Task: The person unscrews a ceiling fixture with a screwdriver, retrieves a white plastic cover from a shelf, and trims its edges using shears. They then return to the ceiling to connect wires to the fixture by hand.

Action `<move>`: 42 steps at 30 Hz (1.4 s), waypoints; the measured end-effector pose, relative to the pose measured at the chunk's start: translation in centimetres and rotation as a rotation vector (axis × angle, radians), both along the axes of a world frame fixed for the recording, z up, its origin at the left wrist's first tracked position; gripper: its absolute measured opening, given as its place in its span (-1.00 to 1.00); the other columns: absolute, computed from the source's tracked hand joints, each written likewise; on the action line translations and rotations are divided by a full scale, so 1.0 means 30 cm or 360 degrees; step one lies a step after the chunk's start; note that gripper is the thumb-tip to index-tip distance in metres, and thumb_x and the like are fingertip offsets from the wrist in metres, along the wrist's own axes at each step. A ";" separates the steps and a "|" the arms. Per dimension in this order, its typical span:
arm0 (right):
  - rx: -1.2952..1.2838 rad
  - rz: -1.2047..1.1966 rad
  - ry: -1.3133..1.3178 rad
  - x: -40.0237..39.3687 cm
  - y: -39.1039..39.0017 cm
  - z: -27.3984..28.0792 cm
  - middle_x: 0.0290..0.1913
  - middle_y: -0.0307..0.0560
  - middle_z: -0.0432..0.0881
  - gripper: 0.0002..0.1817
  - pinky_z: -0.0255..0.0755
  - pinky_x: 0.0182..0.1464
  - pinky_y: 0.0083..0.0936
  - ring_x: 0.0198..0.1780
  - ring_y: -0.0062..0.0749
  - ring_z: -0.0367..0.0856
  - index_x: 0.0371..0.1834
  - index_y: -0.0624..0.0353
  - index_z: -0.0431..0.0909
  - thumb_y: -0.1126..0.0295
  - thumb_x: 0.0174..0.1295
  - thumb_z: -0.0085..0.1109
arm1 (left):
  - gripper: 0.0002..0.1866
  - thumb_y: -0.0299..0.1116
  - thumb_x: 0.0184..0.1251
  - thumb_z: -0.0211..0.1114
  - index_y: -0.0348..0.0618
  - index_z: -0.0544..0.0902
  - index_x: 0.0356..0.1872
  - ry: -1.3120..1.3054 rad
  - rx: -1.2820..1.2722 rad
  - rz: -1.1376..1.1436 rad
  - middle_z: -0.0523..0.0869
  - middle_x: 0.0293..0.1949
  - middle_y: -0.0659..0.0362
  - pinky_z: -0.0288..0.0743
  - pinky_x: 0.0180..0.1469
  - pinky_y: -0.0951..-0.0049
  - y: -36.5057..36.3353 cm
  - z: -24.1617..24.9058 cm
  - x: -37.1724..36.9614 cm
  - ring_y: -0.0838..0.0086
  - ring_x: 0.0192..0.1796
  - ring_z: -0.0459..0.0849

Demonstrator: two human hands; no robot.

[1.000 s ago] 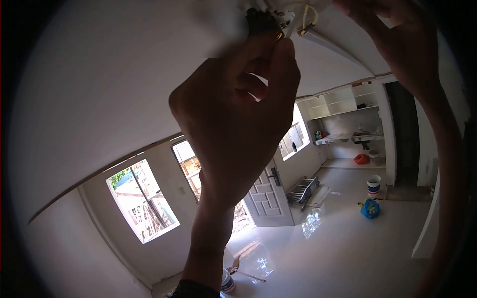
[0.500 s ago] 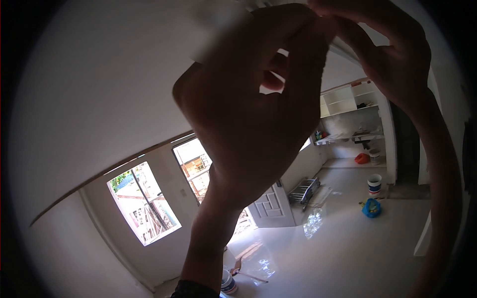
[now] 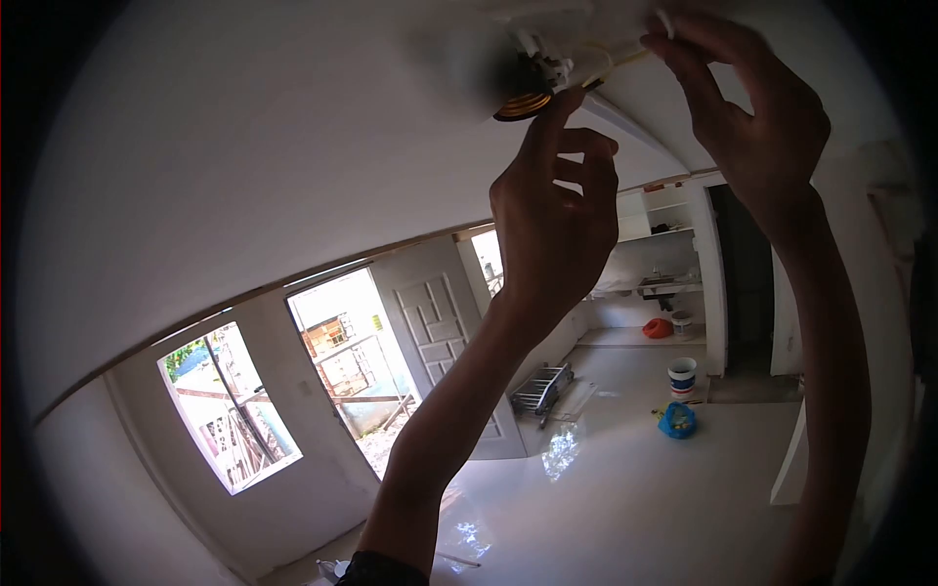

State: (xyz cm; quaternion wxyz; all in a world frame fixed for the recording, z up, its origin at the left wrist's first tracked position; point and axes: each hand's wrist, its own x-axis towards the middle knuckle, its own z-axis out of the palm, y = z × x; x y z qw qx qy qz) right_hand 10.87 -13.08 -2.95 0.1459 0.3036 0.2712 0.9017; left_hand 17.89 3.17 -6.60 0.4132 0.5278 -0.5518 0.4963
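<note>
Reaching overhead, the left hand (image 3: 552, 210) touches the lamp socket (image 3: 526, 90) on the ceiling (image 3: 244, 146) with a fingertip, grip loose and apart. The right hand (image 3: 757, 117) pinches a thin wire (image 3: 625, 61) beside the socket.

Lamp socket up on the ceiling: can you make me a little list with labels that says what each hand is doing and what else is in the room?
place: bare room seen from up near the ceiling
lamp socket: dark, brass-coloured rim, empty, opening tilted down
left hand: raised, one fingertip touching the socket rim
right hand: pinching a pale wire beside the socket
door: white, standing open
floor: glossy, with a bucket and a blue bag
</note>
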 end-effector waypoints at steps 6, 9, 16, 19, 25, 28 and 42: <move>0.0034 -0.0311 0.0101 -0.024 -0.013 -0.011 -0.13 -0.28 0.67 -0.69 0.60 -0.20 -0.61 -0.20 -0.53 0.68 -0.07 0.04 0.64 0.58 0.11 0.33 | -0.57 -0.54 0.35 0.06 -0.23 0.43 0.25 -0.0070 -0.0119 -0.0229 0.72 -0.24 0.15 0.60 -0.39 0.57 -0.019 0.002 0.003 0.55 -0.34 0.71; 0.0121 -0.0331 0.0099 -0.030 -0.019 -0.016 -0.14 -0.27 0.66 -0.64 0.60 -0.29 -0.63 -0.25 -0.50 0.67 -0.10 -0.03 0.67 0.63 0.03 0.35 | -0.59 -0.52 0.37 0.10 -0.24 0.45 0.24 -0.0054 -0.0157 -0.0335 0.71 -0.24 0.15 0.59 -0.40 0.59 -0.035 0.009 0.015 0.55 -0.34 0.71; 0.0241 -0.0429 0.0323 -0.043 -0.007 -0.032 -0.17 -0.31 0.63 -0.57 0.60 -0.25 -0.61 -0.26 -0.50 0.66 -0.07 -0.09 0.67 0.66 0.00 0.33 | -0.71 -0.36 0.36 0.27 -0.30 0.62 0.01 0.0156 -0.0235 -0.0576 0.72 -0.28 0.16 0.59 -0.41 0.60 -0.056 0.031 0.006 0.55 -0.33 0.71; 0.0103 -0.0519 0.0227 -0.063 -0.015 -0.009 -0.20 -0.32 0.63 -0.53 0.60 -0.25 -0.61 -0.26 -0.51 0.66 -0.06 -0.12 0.68 0.67 -0.03 0.33 | -0.70 -0.30 0.31 0.34 -0.29 0.66 -0.05 0.0345 -0.0222 -0.0795 0.71 -0.32 0.19 0.58 -0.39 0.58 -0.074 0.047 -0.019 0.54 -0.34 0.71; 0.0133 -0.0209 0.0408 -0.046 -0.049 -0.001 -0.19 -0.22 0.70 -0.67 0.61 -0.19 -0.59 -0.21 -0.49 0.73 -0.10 0.06 0.64 0.66 0.08 0.31 | -0.71 -0.25 0.29 0.35 -0.18 0.66 -0.06 0.0713 -0.0202 -0.1264 0.67 -0.32 0.26 0.51 -0.24 0.55 -0.114 0.055 -0.064 0.60 -0.30 0.62; 0.0025 -0.0168 0.0354 -0.043 -0.068 0.001 -0.17 -0.14 0.72 -0.73 0.62 -0.16 -0.57 -0.15 -0.45 0.75 -0.12 0.15 0.60 0.64 0.11 0.33 | -0.75 -0.26 0.31 0.33 -0.13 0.64 -0.07 0.0842 -0.0182 -0.1509 0.66 -0.25 0.29 0.46 -0.16 0.56 -0.137 0.042 -0.079 0.63 -0.25 0.58; -0.0089 -0.0533 0.0325 -0.093 -0.054 0.017 -0.24 -0.19 0.71 -0.69 0.58 -0.24 -0.57 -0.24 -0.44 0.71 -0.14 0.06 0.64 0.62 0.05 0.37 | -0.74 -0.21 0.36 0.28 -0.13 0.60 -0.05 0.0892 -0.0181 -0.1764 0.65 -0.18 0.24 0.46 -0.17 0.56 -0.136 0.031 -0.055 0.62 -0.24 0.57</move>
